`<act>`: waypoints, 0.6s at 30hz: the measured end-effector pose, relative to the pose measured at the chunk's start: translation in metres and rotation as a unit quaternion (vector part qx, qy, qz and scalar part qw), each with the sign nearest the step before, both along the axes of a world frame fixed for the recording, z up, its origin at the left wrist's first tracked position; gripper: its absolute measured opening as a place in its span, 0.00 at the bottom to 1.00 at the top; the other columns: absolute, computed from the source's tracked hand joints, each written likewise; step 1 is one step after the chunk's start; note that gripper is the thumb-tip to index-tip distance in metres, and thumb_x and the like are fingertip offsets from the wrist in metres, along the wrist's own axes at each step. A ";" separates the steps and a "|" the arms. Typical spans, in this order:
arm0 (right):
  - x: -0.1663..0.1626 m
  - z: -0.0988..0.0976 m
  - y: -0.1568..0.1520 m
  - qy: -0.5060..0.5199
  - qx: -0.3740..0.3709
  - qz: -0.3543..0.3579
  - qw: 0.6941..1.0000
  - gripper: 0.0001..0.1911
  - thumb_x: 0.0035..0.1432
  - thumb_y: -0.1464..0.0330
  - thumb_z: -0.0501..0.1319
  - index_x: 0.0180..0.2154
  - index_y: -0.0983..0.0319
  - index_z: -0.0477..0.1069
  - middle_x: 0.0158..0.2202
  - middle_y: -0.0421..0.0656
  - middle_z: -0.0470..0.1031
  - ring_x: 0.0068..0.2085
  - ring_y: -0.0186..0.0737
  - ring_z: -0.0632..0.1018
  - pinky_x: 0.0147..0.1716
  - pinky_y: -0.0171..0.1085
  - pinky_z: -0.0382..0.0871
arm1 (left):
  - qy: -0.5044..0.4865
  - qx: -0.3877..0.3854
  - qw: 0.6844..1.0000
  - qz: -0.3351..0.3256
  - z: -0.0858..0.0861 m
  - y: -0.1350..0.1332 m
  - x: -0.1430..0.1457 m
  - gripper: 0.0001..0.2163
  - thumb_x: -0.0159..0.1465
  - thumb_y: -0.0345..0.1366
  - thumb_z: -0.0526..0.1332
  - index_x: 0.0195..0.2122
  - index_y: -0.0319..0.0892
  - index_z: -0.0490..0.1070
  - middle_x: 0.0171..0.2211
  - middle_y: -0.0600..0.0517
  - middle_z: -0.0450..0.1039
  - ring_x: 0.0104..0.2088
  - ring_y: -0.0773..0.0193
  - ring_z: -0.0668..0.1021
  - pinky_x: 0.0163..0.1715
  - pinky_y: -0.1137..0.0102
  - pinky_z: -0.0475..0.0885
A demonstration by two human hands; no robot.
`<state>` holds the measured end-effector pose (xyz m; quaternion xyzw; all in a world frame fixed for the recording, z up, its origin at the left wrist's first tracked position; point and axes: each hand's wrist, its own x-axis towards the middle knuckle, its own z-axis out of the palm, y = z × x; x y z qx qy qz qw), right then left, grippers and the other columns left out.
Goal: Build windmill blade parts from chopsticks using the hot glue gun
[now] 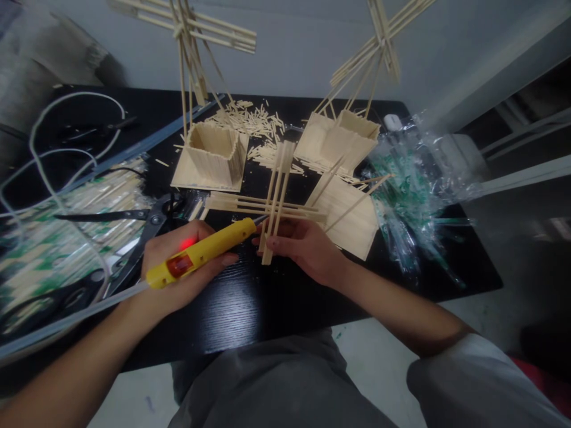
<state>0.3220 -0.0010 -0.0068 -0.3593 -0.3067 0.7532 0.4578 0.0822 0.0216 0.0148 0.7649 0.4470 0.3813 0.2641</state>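
My left hand (167,291) is closed around a yellow hot glue gun (218,246) shaped like a thick pen, with a red light glowing beside it. A long pale glue stick (120,299) runs out of its back end. The gun's nozzle points at a cross-shaped frame of thin wooden sticks (279,193), near where the sticks cross. My right hand (310,246) pinches the lower arm of this frame between thumb and fingers, above the black table. Whether the nozzle touches the wood I cannot tell.
Two stick-built windmill models (214,151) (352,134) stand at the back. A wooden panel (350,217) lies right of the frame. Loose stick pieces (254,122) are heaped behind. Black cutters (151,223) and wrapped sticks (66,232) lie left; plastic wrappers (410,196) right.
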 end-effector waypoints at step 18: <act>0.001 0.001 -0.001 0.027 -0.029 0.015 0.999 0.20 0.49 0.64 0.84 0.43 0.59 0.84 0.42 0.41 0.87 0.46 0.42 0.88 0.49 0.41 0.84 | 0.003 -0.042 0.999 0.001 -0.004 -0.003 -0.003 0.14 0.57 0.46 0.75 0.24 0.49 0.72 0.17 0.58 0.69 0.15 0.67 0.69 0.16 0.68 0.59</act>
